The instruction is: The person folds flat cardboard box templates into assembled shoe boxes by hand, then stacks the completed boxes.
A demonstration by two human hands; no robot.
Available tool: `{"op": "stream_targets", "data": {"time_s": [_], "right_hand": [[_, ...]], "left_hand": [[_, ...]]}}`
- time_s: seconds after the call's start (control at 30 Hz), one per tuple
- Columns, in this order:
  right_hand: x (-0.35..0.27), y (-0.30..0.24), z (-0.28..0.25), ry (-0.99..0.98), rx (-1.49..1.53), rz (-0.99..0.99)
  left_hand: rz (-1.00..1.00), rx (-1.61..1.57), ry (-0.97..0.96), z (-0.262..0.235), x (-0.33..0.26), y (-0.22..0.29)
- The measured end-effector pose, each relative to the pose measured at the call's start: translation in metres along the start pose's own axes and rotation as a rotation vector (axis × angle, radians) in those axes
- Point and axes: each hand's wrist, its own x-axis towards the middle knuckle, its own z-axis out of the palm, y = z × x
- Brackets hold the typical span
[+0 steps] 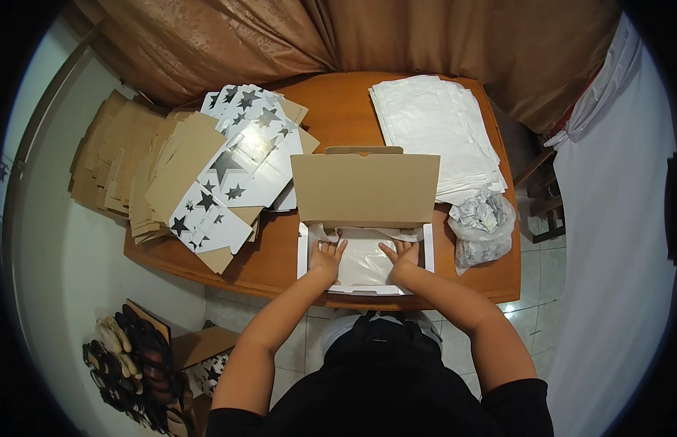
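An open cardboard box, brown inside with white outer sides, stands at the table's front edge with its lid raised at the back. White tissue paper lines the inside. My left hand reaches into the box's left side, fingers spread against the paper. My right hand presses in at the right side, its thumb and fingers apart. Both palms face down and neither hand grips anything. Whatever lies under the paper is hidden.
Flat box blanks, brown and white with black stars, pile up on the left. A stack of white paper sheets lies at the back right. Beside the box sits a plastic bag of small packets. Shoes stand at lower left.
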Motion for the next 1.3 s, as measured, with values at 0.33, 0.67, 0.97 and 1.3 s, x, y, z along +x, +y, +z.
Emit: {"op": "stream_targets", "data": {"time_s": [0.33,0.67,0.97,1.3], "right_hand": [[-0.007,0.007,0.011,-0.062,-0.281,0.087],[0.029,0.010,0.038,-0.026,-0.311,0.073],[0.011,-0.003,-0.004,-0.100,-0.074,0.153],[-0.105,0.128,0.003,1.064,0.957,-0.139]], "left_hand": [[-0.109,0.069,0.034,-0.008,-0.011,-0.002],[-0.203,0.349,-0.067,-0.014,-0.009,0.005],[-0.140,0.117,-0.012,-0.055,-0.010,0.015],[0.400,-0.712,1.232,-0.168,-0.066,0.082]]}}
